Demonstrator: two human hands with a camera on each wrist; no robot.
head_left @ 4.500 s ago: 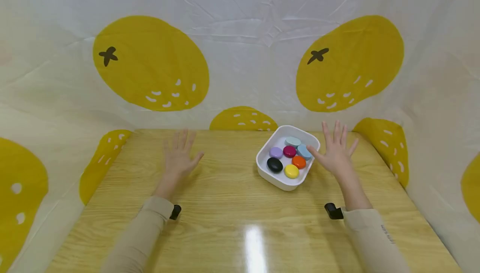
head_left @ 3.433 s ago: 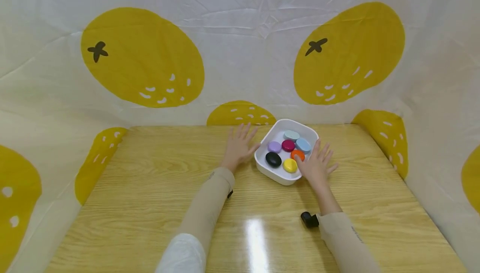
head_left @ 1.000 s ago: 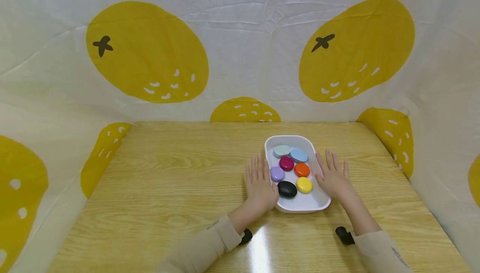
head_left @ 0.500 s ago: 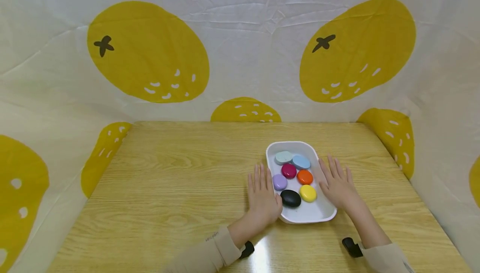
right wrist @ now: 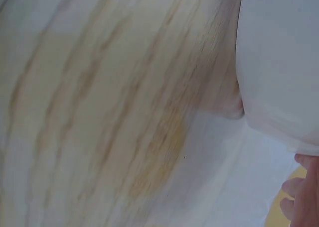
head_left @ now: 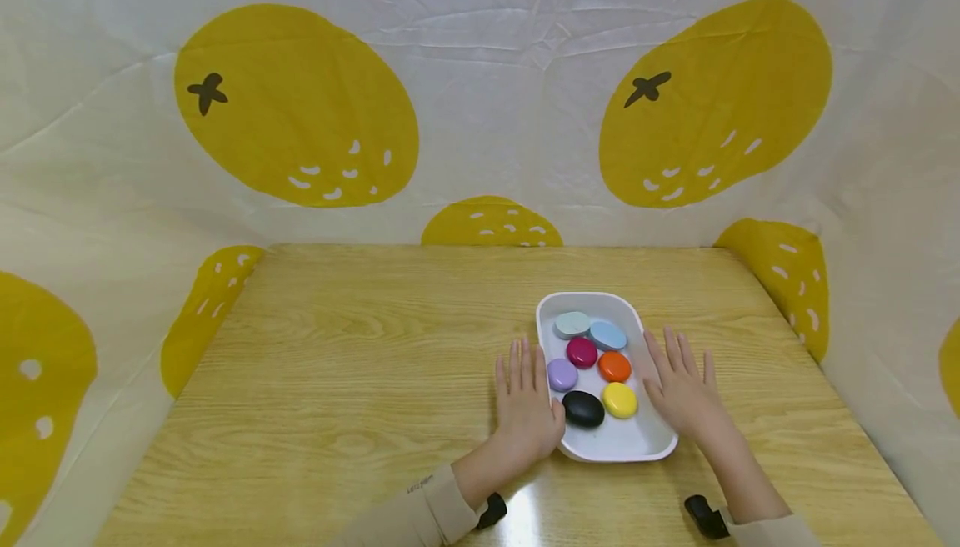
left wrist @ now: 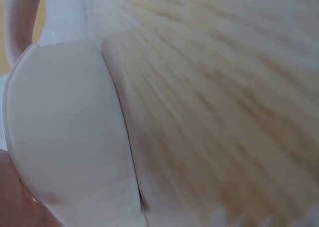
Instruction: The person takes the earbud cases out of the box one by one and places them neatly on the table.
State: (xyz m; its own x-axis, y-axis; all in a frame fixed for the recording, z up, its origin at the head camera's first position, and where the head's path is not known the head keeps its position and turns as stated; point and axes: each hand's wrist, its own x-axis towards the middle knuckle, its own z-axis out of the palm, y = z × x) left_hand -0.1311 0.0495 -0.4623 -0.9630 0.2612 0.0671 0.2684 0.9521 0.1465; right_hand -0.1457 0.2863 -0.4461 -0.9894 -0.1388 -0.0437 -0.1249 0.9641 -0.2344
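A white box [head_left: 633, 447] with rounded corners stands on the wooden table, holding several smooth, pebble-like pieces. They are pale green [head_left: 572, 325], light blue [head_left: 607, 335], dark pink [head_left: 582, 353], orange [head_left: 615, 367], lilac [head_left: 562, 374], yellow [head_left: 620, 400] and black [head_left: 582, 409]. Along the box's left side lies my left hand [head_left: 525, 414], fingers straight and thumb at the rim. My right hand [head_left: 686, 393] lies against the right side with its fingers extended. The box's outer wall [left wrist: 65, 127] fills much of the left wrist view; its wall [right wrist: 279, 53] shows also in the right wrist view.
The wooden table [head_left: 337, 363] reaches back to a white cloth [head_left: 495, 113] printed with large yellow fruit shapes. That cloth also hangs at both sides. A black wrist camera [head_left: 705, 518] sits below my right hand, another [head_left: 492, 512] by my left.
Both hands, at first apart, have come to the box's two sides. The box has turned to stand straighter and has slid toward me, the pieces moving with it.
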